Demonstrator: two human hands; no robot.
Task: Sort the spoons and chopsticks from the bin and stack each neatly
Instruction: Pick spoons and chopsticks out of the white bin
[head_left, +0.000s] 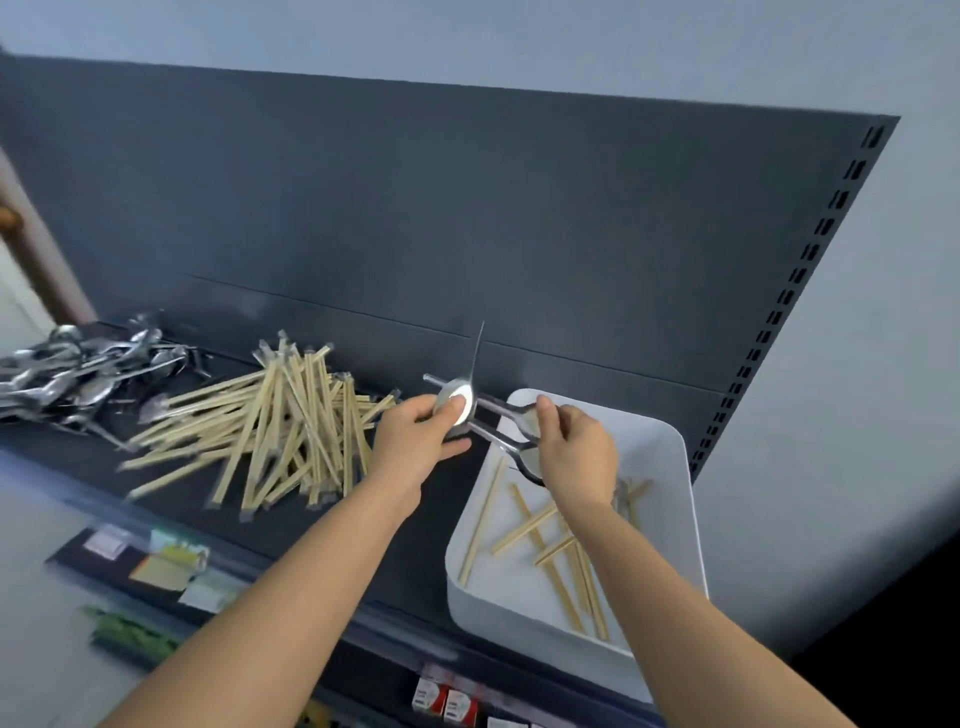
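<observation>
Spoons (78, 379) lie heaped on a dark shelf (415, 545) at the left edge of the frame. To their right sprawls a pile of wrapped chopsticks (270, 431). At centre, the left hand (415, 441) grips a few metal spoons (460, 408). The right hand (576, 452) curls round their other ends, above a white bin (670, 467) holding loose chopsticks (545, 540).
</observation>
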